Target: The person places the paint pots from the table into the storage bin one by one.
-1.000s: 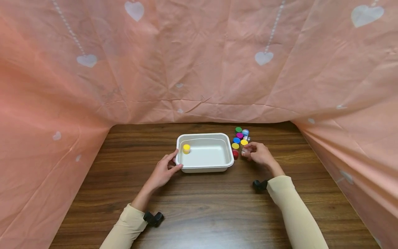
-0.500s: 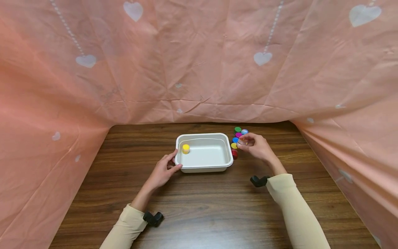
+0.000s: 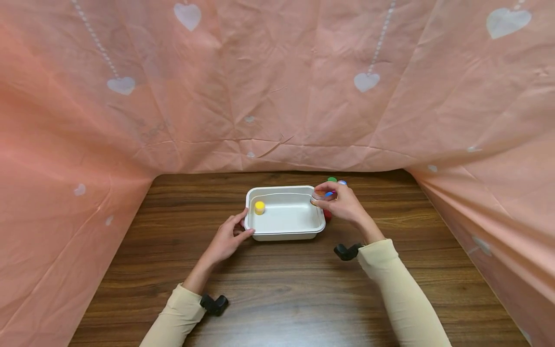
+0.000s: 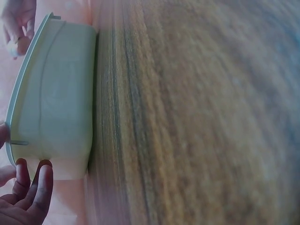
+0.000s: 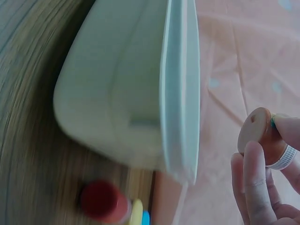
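Observation:
A white tray (image 3: 282, 188) stands on the wooden table with a yellow-lidded jar (image 3: 259, 207) in its left end. My left hand (image 3: 244, 225) holds the tray's left rim, thumb on the near corner; the left wrist view shows the fingers (image 4: 33, 185) beside the tray wall (image 4: 51, 108). My right hand (image 3: 323, 198) pinches a small clear jar with an orange-brown lid (image 3: 318, 194) above the tray's right rim. In the right wrist view the jar (image 5: 262, 136) sits between my fingertips (image 5: 253, 183), next to the tray rim (image 5: 178, 93).
Several small coloured jars stand to the right of the tray, partly hidden by my right hand: green (image 3: 332, 179) and red (image 3: 328, 215) ones show, and the red jar (image 5: 101, 201). A pink cloth with hearts (image 3: 277, 86) walls in the table at the back and both sides.
My right hand has lifted a small jar out of the cluster and carried it left to the tray's right rim. The left hand and tray have stayed put.

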